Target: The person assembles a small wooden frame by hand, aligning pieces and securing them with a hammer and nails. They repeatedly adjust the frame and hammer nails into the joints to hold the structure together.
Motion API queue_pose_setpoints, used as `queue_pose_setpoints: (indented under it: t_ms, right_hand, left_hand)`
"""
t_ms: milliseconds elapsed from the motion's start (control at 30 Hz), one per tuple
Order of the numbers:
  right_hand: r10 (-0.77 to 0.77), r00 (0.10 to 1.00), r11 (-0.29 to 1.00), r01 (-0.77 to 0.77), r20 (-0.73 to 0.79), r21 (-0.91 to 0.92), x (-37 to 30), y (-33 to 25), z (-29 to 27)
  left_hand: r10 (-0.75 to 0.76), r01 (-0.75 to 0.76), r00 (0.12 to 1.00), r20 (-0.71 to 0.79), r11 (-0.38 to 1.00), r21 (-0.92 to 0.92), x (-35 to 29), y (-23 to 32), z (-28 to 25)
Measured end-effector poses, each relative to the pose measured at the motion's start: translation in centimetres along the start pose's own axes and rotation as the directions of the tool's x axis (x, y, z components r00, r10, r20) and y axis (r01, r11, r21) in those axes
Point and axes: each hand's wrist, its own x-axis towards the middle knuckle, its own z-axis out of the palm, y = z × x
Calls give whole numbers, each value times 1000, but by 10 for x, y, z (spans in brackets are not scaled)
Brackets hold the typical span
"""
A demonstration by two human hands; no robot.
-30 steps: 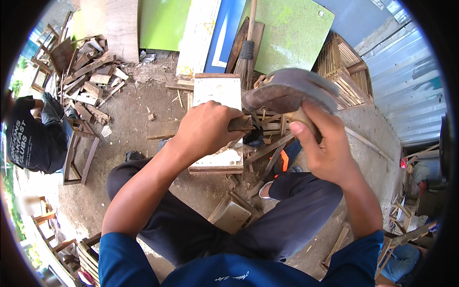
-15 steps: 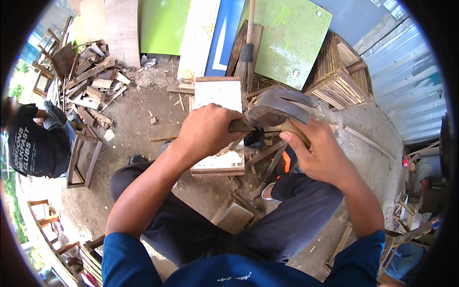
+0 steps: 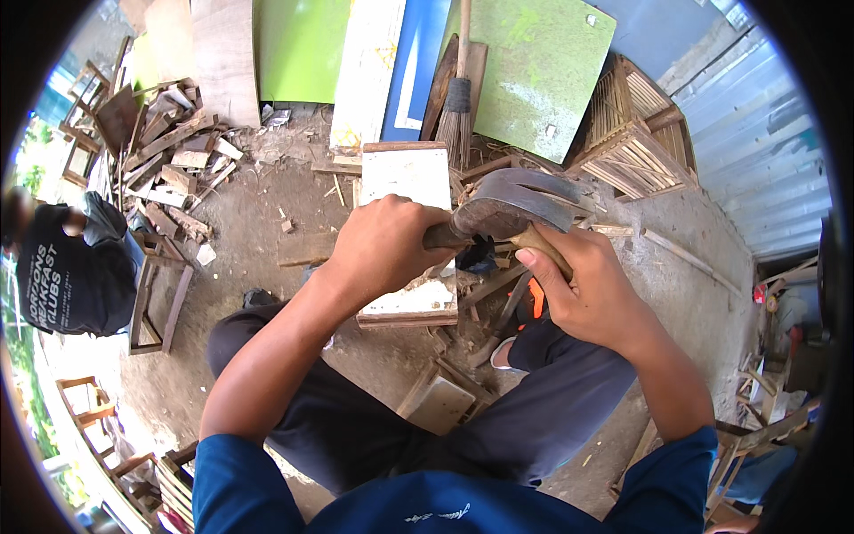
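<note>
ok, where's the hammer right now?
Head view, just right of centre: the hammer is in the right grip, its head close by the right end of the wood in the left grip.

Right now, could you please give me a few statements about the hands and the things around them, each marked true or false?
1. The right hand grips the hammer by its handle. True.
2. The left hand is empty. False: the left hand grips a piece of wood.
3. The broom lies across the person's lap. False: the broom stands by the panels, bristles down.
4. Scrap wood is piled at the picture's left. True.
5. The corrugated wall is blue-grey and at the right. True.
</note>
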Motion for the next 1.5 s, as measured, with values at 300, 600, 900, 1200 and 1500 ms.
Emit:
queue_pose_setpoints:
  t_ms: [300, 600, 900, 1200, 1500]
  right_hand:
    - [-105, 924, 976, 166, -367, 140, -3, -1, -20]
    - [-18, 989, 996, 30, -145, 81, -7, 10, 10]
    - [-80, 947, 976, 137, -310, 169, -13, 13, 12]
    - [0, 961, 995, 29, -278, 99, -20, 8, -9]
    - [-41, 986, 993, 58, -162, 102, -11, 18, 25]
  left_hand:
    - [-7, 7, 1000, 17, 1000, 5, 0, 0, 2]
    - [5, -6, 1000, -22, 1000, -12, 1, 4, 0]
    - [8, -8, 1000, -21, 1000, -10, 0, 0, 4]
    - [17, -18, 1000, -25, 1000, -11, 1, 6, 0]
    - [-2, 2, 999, 46, 1000, 3, 4, 8, -4]
